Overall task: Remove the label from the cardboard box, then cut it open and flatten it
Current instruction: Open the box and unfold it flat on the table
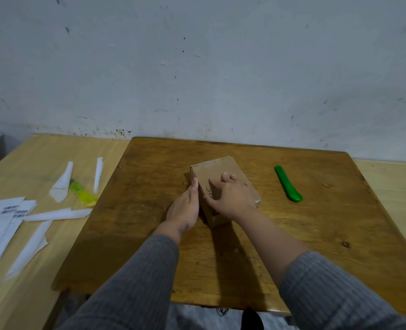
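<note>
The dark wooden table [292,246] carries the cardboard box [223,172] near the middle, toward the far edge. The box looks light and stiff, yet likely to slide. The left hand [185,207] lies flat and open against its left side. The right hand [232,198] rests spread on top, gripping nothing. The green knife [288,184] lies toward the right edge.

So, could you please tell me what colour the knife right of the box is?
The knife is solid green, shown in the head view.
</note>
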Available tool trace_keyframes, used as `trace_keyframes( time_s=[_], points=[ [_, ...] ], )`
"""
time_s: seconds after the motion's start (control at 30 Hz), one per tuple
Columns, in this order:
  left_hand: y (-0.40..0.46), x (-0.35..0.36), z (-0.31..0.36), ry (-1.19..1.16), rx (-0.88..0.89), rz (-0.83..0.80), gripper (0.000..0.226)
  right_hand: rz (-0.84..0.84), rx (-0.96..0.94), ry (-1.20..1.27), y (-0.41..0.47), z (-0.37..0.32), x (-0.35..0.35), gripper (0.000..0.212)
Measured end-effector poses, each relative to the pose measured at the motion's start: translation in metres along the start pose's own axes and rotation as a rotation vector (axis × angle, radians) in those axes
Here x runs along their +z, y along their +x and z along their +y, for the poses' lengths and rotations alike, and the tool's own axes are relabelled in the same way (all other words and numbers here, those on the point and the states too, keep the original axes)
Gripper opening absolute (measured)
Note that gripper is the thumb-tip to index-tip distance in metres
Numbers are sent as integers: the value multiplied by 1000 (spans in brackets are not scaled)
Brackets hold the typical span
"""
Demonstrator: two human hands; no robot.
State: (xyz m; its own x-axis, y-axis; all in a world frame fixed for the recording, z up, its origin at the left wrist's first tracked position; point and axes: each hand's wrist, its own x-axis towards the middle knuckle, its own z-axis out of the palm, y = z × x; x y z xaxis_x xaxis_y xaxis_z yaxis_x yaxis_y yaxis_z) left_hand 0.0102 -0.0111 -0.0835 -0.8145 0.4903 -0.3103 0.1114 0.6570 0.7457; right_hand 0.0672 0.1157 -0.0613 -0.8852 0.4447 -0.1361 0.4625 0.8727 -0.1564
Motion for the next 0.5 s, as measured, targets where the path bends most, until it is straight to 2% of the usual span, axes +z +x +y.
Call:
trace_keyframes(
  time_s=[0.2, 0.5],
  points=[
    [-3, -3, 8, 95, 61, -34, 51, -17, 9, 22, 5, 2, -7, 61],
    [7, 10, 8, 162, 161, -12, 53, -31, -6, 130, 6, 8, -16, 56]
  ],
)
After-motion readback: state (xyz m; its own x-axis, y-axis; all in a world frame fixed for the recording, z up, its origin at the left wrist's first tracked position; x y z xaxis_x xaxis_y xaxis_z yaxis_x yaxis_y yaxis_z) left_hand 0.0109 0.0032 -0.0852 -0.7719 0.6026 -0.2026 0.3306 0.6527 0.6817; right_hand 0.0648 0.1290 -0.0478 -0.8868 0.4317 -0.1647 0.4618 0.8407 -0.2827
